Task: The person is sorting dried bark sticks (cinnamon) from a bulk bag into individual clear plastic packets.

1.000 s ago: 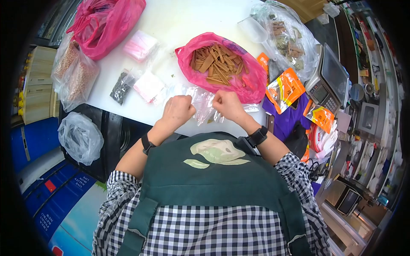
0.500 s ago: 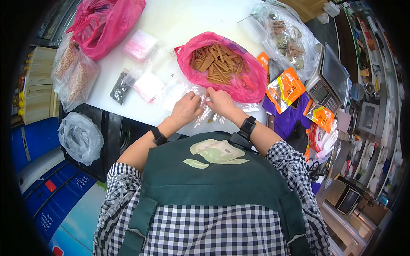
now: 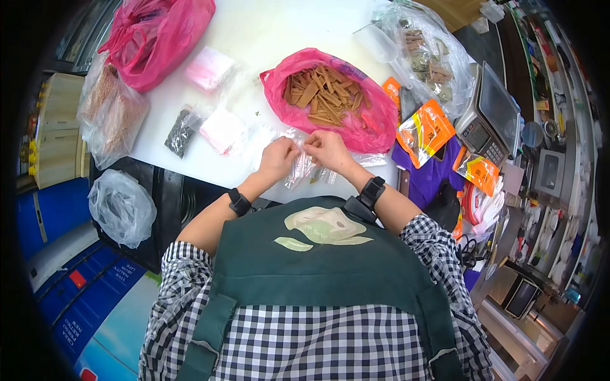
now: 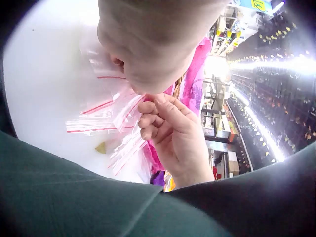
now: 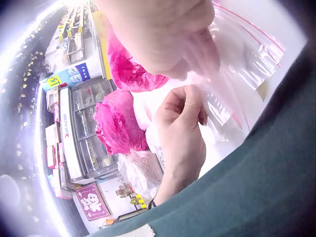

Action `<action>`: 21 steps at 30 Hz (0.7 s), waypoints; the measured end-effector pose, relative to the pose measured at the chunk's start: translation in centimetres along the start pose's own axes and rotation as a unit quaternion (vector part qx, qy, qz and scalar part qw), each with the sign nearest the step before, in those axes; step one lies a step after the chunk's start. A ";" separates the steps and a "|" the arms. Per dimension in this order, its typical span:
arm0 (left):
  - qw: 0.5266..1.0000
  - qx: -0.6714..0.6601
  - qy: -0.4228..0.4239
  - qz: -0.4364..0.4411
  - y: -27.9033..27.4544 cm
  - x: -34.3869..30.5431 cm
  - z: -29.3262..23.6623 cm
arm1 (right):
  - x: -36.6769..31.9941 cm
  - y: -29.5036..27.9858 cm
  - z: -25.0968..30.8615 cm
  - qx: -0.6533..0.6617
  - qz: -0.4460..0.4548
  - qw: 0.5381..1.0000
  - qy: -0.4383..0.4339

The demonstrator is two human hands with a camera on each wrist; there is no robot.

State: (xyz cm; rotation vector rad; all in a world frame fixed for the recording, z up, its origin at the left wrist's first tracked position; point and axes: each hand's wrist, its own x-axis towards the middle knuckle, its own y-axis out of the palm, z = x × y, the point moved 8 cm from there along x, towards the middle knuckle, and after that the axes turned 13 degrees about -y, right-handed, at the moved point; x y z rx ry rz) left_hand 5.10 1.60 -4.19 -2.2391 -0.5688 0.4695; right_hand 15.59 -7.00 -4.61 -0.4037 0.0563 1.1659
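Observation:
My left hand [image 3: 277,160] and right hand [image 3: 328,150] meet at the table's front edge over small clear zip-lock bags [image 3: 298,173]. In the left wrist view, the right hand's thumb and forefinger pinch the edge of one red-striped zip-lock bag [image 4: 126,109], with its other fingers curled. The right wrist view has the left hand [image 5: 183,131] pinching at the same bag with thumb and forefinger, fingertips close to the other hand's. Just beyond the hands lies an open pink bag [image 3: 279,105] of brown bark strips [image 3: 324,92].
Packs of small bags [image 3: 222,129] and a bag of dark bits [image 3: 180,132] lie left. A tied pink bag [image 3: 159,38] stands behind them. On the right are orange pouches [image 3: 426,133], a scale [image 3: 486,127], a clear scoop [image 3: 376,44] and a large clear bag [image 3: 432,63].
My hands were apart a second ago, each over the clear bags; they have come together, the left moving right and the right moving left. The pink bag of bark stays put.

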 end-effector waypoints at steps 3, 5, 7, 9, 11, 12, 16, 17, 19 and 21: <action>0.988 -0.115 -0.101 0.039 -0.1 0.1 1.7 | -0.4 0.5 0.6 0.096 0.022 0.995 0.026; 0.977 -0.183 -0.108 0.019 -0.6 -0.1 2.0 | -0.5 0.5 0.3 0.096 0.008 0.995 0.038; 0.973 -0.202 -0.114 0.016 -0.6 -0.2 2.2 | -0.5 0.3 -0.3 0.095 -0.006 0.994 0.050; 0.968 -0.221 -0.121 0.013 -0.6 -0.4 2.4 | -0.5 1.4 -0.4 0.169 0.050 0.984 0.039; 0.975 -0.203 -0.093 -0.003 -1.0 -0.5 1.9 | -0.7 1.6 -0.8 0.182 0.049 0.981 0.046; 0.975 -0.203 -0.094 -0.003 -1.1 -0.5 1.7 | -0.8 1.6 -0.9 0.196 0.047 0.978 0.052; 0.935 -0.310 -0.152 0.081 -0.6 -0.8 1.1 | -0.8 1.2 -0.6 0.204 0.023 0.977 0.055; 0.901 -0.359 -0.197 0.142 0.4 -1.0 1.3 | -0.8 1.4 -0.5 0.192 0.028 0.980 0.045; 0.878 -0.393 -0.217 0.166 1.0 -1.0 1.4 | -0.6 1.5 -0.5 0.173 0.036 0.984 0.035; 0.853 -0.426 -0.236 0.190 1.6 -1.0 1.7 | -0.5 1.5 -0.7 0.165 0.038 0.985 0.035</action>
